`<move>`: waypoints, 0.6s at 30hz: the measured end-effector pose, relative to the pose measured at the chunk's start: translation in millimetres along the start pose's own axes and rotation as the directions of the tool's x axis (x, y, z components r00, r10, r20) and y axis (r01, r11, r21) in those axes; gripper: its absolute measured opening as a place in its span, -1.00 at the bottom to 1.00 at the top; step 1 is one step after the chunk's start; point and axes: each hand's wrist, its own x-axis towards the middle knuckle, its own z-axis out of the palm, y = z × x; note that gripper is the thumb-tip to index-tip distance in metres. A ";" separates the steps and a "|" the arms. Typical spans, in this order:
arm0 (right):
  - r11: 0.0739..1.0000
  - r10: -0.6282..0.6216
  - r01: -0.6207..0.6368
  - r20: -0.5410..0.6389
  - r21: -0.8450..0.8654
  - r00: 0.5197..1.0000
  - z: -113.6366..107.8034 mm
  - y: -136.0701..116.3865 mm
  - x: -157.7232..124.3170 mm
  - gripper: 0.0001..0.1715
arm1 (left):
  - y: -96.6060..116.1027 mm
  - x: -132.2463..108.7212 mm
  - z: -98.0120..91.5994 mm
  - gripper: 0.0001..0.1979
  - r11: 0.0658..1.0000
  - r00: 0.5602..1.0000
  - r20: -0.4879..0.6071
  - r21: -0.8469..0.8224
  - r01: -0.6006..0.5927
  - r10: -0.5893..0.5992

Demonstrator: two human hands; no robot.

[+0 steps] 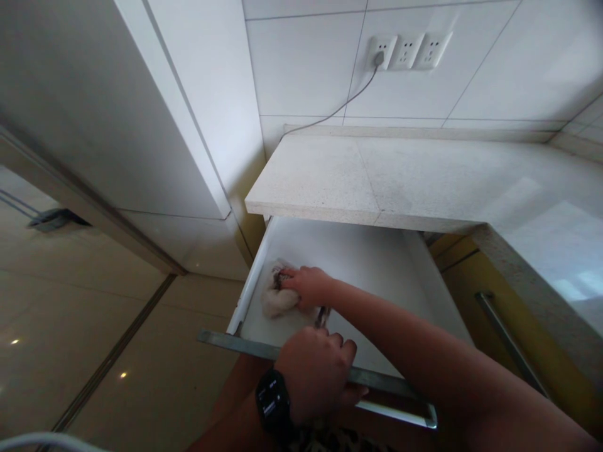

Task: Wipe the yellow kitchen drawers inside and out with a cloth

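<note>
A white drawer [358, 263] is pulled out from under the counter. Inside it, by the left wall, my right hand [308, 287] presses a pale, fluffy-looking cloth [277, 301] with dark patterned patches against the bottom. Its fingers are bent into the cloth and partly hidden by it. My left hand [320, 367], with a black watch [273, 402] on the wrist, is closed over the top edge of the drawer front [235, 342]. Just beyond its knuckles shows a small dark patterned piece [322, 317]; whether it belongs to the cloth I cannot tell.
Above the drawer runs a pale stone countertop [320, 176]. A cord [325, 119] leads up to wall sockets [407, 51]. A tall white cabinet [188, 125] stands left, and a yellow cabinet door with a metal handle [509, 342] is at the right. A mop head [51, 220] lies on the floor.
</note>
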 end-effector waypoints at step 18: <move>0.997 0.077 -0.077 -0.054 -0.001 0.996 4.4 19.2 -7.3 -0.36 | 0.4 0.5 0.1 -0.55 1.000 0.999 0.035 -0.010 0.005 -0.004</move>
